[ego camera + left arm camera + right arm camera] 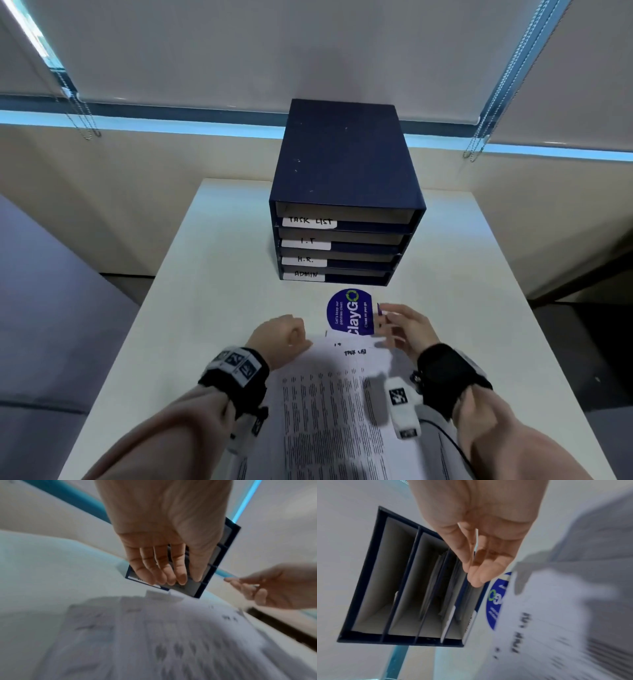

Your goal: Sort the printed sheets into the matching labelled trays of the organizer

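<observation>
A dark blue organizer [346, 164] stands at the back of the white table, its four trays labelled TASK LIST [310, 221], I.T, H.R. and ADMIN from top to bottom. A pile of printed sheets [329, 404] lies at the near edge, with the top sheet headed TASK LIST. My left hand [294, 337] hovers at the pile's far left corner; its fingers [163, 566] hang loose and hold nothing. Over the far right corner my right hand [390, 325] is loosely bent and empty, its fingertips [476, 580] close together. In the right wrist view the two lower trays of the organizer [385, 574] hold sheets.
A round blue ClayGo sticker [349, 311] lies on the table [212, 274] between the pile and the organizer. Window blinds with bead chains [82, 116] hang behind the table. The floor drops away on both sides of the tabletop.
</observation>
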`<state>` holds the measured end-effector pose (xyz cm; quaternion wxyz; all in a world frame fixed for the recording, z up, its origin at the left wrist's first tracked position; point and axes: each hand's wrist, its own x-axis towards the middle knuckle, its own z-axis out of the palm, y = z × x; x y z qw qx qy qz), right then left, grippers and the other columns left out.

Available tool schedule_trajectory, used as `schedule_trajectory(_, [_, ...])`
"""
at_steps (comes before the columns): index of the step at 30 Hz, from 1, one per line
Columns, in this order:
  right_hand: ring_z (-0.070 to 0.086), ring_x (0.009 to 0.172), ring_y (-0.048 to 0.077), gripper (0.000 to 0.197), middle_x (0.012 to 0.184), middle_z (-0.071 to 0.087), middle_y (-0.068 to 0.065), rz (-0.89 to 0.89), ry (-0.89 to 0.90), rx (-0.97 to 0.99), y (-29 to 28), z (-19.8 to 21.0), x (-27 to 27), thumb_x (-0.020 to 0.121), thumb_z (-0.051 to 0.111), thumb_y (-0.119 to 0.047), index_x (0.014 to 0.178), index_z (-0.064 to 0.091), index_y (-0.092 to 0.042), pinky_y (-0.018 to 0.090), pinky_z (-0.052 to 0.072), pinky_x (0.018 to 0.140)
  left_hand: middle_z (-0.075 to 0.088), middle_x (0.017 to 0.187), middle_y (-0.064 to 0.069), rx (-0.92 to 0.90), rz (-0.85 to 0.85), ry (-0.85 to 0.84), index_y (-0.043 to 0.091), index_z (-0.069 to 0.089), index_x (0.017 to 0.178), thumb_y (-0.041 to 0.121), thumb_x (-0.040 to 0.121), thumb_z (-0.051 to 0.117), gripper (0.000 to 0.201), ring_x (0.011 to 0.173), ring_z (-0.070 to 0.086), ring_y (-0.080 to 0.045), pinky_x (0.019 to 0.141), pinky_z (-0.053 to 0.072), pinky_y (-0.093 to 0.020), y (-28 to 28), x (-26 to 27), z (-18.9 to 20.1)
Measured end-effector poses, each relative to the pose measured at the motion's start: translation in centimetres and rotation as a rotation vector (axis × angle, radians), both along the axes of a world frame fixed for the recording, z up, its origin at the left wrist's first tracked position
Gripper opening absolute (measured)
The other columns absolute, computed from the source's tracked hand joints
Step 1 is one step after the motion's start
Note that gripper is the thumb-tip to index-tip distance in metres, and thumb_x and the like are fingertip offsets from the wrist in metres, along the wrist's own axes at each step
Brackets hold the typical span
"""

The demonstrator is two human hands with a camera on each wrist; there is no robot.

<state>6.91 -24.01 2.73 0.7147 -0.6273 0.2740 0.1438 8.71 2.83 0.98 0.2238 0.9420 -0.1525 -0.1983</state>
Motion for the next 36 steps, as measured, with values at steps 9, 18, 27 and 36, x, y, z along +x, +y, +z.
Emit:
schedule_trajectory(9, [0.041,0.038,0.011,0.025,0.062,0.052,0.012,-0.054,0.127,-0.148,0.0,-2.7,-6.9,0.090,0.046,0.010,0.110,0.060,0.012,0.017,0.032,0.044,0.041,0.090,0.006,0.133,-0.035,0.117,0.028,0.046,0.080,0.033,0.076,0.067,0.022,0.084,0.044,-0.014,0.073,0.038,-0.025,1.4,-3.0,-0.9])
schedule_trajectory(18, [0.055,0.110,0.024,0.054,0.125,0.054,0.009,0.145,0.017,-0.124,0.5,0.7,-6.6,0.083,0.072,-0.019,0.131,0.047,-0.016,0.029,0.043,0.082,0.063,0.103,-0.001,-0.635,0.336,0.164,0.013,0.061,0.089,0.020,0.089,0.064,0.008,0.087,0.049,-0.016,0.099,0.040,-0.053,0.0,-1.8,7.7])
schedule_trajectory(27, [0.071,0.082,0.022,0.031,0.107,0.071,0.012,0.190,-0.112,0.100,0.8,4.3,-5.6,0.094,0.052,-0.001,0.124,0.058,-0.006,0.028,0.058,0.067,0.063,0.110,-0.015,-0.958,0.544,0.184,0.024,0.068,0.095,0.016,0.096,0.053,0.017,0.090,0.062,-0.024,0.088,0.050,-0.039,1.1,1.8,10.9])
schedule_trajectory(36, [0.071,0.090,0.023,0.028,0.110,0.072,0.010,0.171,-0.105,0.138,0.7,4.4,-5.7,0.094,0.052,-0.004,0.120,0.061,-0.006,0.030,0.059,0.075,0.063,0.110,-0.013,-0.982,0.558,0.179,0.022,0.068,0.095,0.013,0.097,0.051,0.019,0.097,0.060,-0.026,0.094,0.047,-0.040,0.8,1.5,11.0])
